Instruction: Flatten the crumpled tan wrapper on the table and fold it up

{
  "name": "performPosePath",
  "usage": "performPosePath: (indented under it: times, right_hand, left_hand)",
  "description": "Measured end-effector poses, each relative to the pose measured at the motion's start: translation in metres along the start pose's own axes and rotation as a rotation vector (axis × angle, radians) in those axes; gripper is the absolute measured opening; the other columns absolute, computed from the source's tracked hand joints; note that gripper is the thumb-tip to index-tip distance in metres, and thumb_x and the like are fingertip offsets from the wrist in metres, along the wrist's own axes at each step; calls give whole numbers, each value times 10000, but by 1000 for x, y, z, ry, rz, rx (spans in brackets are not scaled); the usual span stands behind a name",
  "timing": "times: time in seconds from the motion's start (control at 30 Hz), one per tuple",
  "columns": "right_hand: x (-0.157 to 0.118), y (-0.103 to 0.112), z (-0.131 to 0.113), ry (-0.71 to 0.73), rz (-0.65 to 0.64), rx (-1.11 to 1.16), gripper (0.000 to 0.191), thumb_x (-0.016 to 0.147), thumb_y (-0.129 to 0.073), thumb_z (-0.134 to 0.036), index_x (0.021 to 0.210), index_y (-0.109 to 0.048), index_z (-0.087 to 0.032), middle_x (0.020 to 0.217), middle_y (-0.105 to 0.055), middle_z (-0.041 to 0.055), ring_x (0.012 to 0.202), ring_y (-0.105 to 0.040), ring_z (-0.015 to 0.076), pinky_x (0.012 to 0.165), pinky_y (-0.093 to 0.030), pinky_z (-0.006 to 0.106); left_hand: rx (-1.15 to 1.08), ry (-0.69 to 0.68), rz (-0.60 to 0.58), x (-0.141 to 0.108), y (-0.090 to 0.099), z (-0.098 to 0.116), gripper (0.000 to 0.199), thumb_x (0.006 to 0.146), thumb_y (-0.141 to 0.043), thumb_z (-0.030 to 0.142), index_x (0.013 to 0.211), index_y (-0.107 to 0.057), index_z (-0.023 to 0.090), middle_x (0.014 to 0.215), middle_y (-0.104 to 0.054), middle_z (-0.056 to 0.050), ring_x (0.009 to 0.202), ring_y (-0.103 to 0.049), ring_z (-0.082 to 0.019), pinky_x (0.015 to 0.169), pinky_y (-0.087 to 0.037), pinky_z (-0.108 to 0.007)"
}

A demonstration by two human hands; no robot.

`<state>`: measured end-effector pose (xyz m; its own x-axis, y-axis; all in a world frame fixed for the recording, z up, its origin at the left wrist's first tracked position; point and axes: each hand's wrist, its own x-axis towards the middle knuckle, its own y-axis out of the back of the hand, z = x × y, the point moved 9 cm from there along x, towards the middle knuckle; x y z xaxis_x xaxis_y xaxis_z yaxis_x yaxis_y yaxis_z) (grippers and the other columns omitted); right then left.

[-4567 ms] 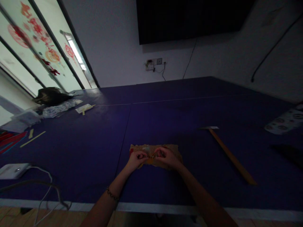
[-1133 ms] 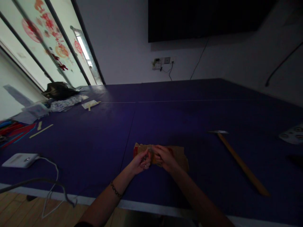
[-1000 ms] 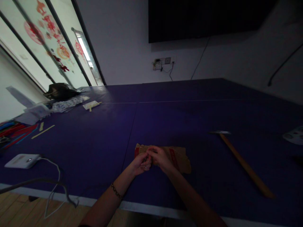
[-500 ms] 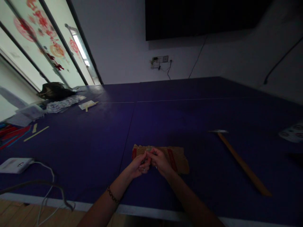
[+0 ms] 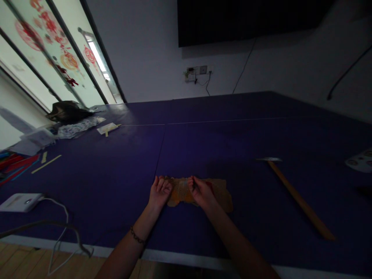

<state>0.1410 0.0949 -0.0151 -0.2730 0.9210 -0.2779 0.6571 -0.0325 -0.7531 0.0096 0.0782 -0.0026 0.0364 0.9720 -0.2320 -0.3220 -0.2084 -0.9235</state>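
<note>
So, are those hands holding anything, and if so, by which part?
It can't be told: the left hand and right hand are apart, fingers curled, by the brown cardboard, but anything pinched is too small and dark to make out.

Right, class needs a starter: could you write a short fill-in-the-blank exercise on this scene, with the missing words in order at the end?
1. The bracelet is worn on the person's ____ side.
2. The hammer lies to the ____ of the brown piece.
3. The left hand and the right hand are above a dark ____.
4. The black screen hangs on the ____.

Missing words: left; right; table; wall.
</note>
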Motion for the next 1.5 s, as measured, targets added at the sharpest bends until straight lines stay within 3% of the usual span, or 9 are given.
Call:
performPosePath:
  times: [0.2, 0.4, 0.5, 0.63, 0.8, 0.93, 1.03, 1.23, 1.5]
  right_hand:
    - [-5, -1, 2, -21, 31, -78, 166, 715, -571, -272, 599, -506, -173, 541, -453, -37, 405, -402, 42, 360, -369, 152]
    - [-12, -1, 0, 2, 79, -314, 249, 586, -662, -306, 608, -452, -173, 480, -414, -85, 331, -301, 11, 290, -168, 124]
    - [-13, 1, -4, 33, 116, -443, 270, 567, -654, -322, 659, -444, -181, 482, -417, -97, 345, -344, 20, 305, -182, 125]
    - [-14, 0, -13, 56, 136, -607, 232, 622, -572, -348, 698, -420, -188, 460, -385, -113, 347, -339, 28, 321, -201, 133]
    - [-18, -14, -21, 65, 125, -859, 94, 738, -437, -273, 705, -388, -200, 428, -320, -130, 329, -321, 37, 332, -229, 141]
    - [-17, -37, -12, 52, 76, -1108, 64, 788, -382, -172, 748, -431, -186, 482, -419, -95, 374, -418, 57, 375, -328, 167]
    - [-12, -52, -2, 48, 60, -1344, 96, 782, -416, -105, 759, -497, -153, 578, -543, -29, 499, -534, 99, 479, -413, 220]
    - [-8, -72, 10, 117, 97, -1786, 151, 827, -490, -213, 928, -562, -127, 966, -601, 55, 884, -565, 178, 777, -431, 374]
    - [-13, -91, 25, 262, 28, -2122, 261, 785, -393, -40, 948, -596, -62, 972, -612, 191, 945, -540, 270, 827, -375, 385]
  left_hand:
    - [-47, 129, 78, -2, 4, -21, 387, 905, -294, 268, 611, -510, 139, 314, -240, 80, 430, -451, -76, 710, -478, -286]
    - [68, 388, 148, -10, 12, -49, 232, 864, -384, 170, 689, -522, 106, 544, -501, 8, 463, -511, -38, 517, -463, -126]
    - [94, 398, 153, -13, 13, -53, 212, 844, -362, 92, 727, -539, 97, 544, -525, 9, 509, -563, -62, 672, -505, -221]
    - [120, 364, 106, -12, 12, -53, 207, 801, -359, 37, 758, -550, 103, 513, -540, 15, 634, -628, -134, 856, -432, -435]
    - [161, 315, 46, -7, 8, -51, 320, 637, -352, -85, 832, -569, 46, 882, -641, -121, 920, -603, -180, 863, -438, -277]
    - [162, 344, -33, -6, 5, -54, 198, 747, -407, 60, 821, -588, 35, 791, -654, -115, 736, -638, -156, 710, -485, -234]
    - [152, 381, -57, -8, 7, -58, 304, 824, -422, 312, 792, -600, 68, 635, -640, -69, 595, -623, -145, 615, -484, -242]
    - [112, 417, -111, -8, 6, -65, 465, 829, -358, 473, 927, -597, 87, 857, -659, -107, 907, -593, -206, 832, -411, -310]
    - [91, 377, -139, -4, 4, -63, 463, 831, -344, 471, 936, -597, 98, 932, -642, -111, 1030, -522, -232, 929, -325, -350]
